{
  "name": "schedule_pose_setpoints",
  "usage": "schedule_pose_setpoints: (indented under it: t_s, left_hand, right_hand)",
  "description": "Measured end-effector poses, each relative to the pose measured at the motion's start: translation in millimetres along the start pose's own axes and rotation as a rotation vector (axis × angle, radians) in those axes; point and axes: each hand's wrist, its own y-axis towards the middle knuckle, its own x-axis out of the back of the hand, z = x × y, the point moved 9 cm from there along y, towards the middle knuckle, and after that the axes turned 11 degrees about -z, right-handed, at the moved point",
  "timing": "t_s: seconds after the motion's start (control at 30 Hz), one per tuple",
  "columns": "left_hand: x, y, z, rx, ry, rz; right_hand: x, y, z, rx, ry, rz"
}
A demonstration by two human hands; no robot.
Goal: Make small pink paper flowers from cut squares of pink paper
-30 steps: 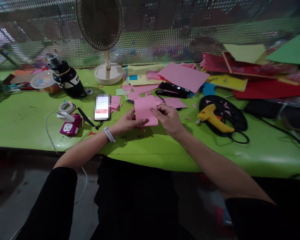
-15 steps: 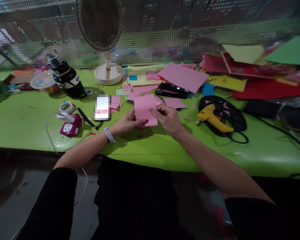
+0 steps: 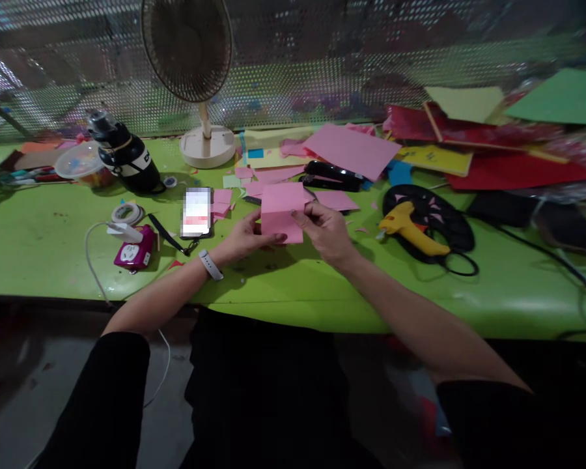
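A pink sheet of paper (image 3: 282, 198) with a crease across it is held up over the green table between my two hands. My left hand (image 3: 247, 238) grips its lower left side, thumb in front and the other fingers behind. At the right edge, my right hand (image 3: 325, 231) pinches the same paper between thumb and fingers. Just behind it lie more pink paper pieces (image 3: 336, 199) and a black stapler (image 3: 334, 174). A phone (image 3: 196, 212) with a lit, blurred screen lies left of my left hand.
A yellow glue gun (image 3: 415, 229) rests on a black tray (image 3: 454, 218) at right. To the left are a magenta plug adapter (image 3: 135, 251), a tape roll (image 3: 127, 213) and a black bottle (image 3: 129, 159). A fan (image 3: 208, 146) stands behind; coloured sheets (image 3: 522, 170) pile up back right.
The paper's upper part now shows a plainer crease and looks tilted differently. Both hands keep their hold on it. The whole view has shifted slightly.
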Motion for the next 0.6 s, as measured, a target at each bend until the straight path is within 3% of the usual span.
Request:
schedule_pose_setpoints:
  t_s: [0.37,0.6]
  left_hand:
    - [2.1,-0.6,-0.5,0.021,0.042,-0.025]
    - [-2.0,0.4,2.0,0.023,0.030,0.051]
  right_hand:
    - [0.2,-1.0,-6.2,-0.033,-0.029,0.026]
    - [2.4,-0.3,-6.0,0.004,0.002,-0.001]
